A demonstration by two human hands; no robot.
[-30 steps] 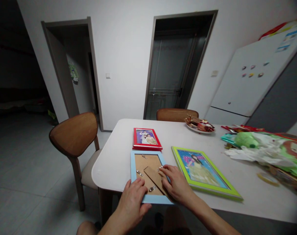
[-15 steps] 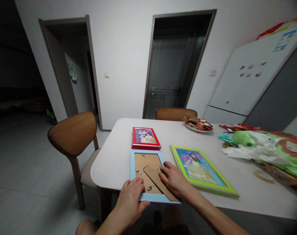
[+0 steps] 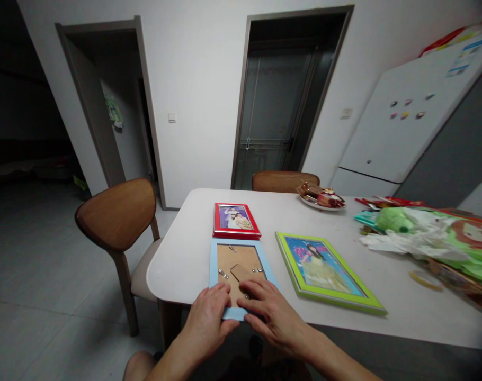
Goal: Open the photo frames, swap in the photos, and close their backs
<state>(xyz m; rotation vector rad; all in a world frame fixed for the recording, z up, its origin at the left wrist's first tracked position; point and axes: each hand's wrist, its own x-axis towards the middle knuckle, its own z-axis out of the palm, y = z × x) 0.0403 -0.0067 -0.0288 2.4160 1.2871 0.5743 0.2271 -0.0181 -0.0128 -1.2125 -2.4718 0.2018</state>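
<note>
A light blue picture frame (image 3: 213, 264) lies face down at the table's near edge, its brown backing board (image 3: 230, 257) and stand (image 3: 241, 272) upward. Small metal clips show on the board, among them a left clip (image 3: 223, 273) and a right clip (image 3: 257, 270). My left hand (image 3: 211, 312) grips the near left corner, fingers on top and thumb at the front edge. Closed over the near right part, my right hand (image 3: 270, 312) has its fingers on the board by the near clip, which they mostly cover. The stand's lower end is hidden beneath that hand.
Beyond the blue frame lies a red picture frame (image 3: 237, 233); a green picture frame (image 3: 336, 298) is to the right. A plate (image 3: 324, 206) of wrapped items, a tape roll (image 3: 426, 281) and a heap of bags (image 3: 431, 241) share the white table (image 3: 177, 248). A chair (image 3: 117, 214) stands left.
My right hand has moved from the right side of the backing toward the near edge, closer to my left hand. The right clip is now uncovered. My left hand keeps its place.
</note>
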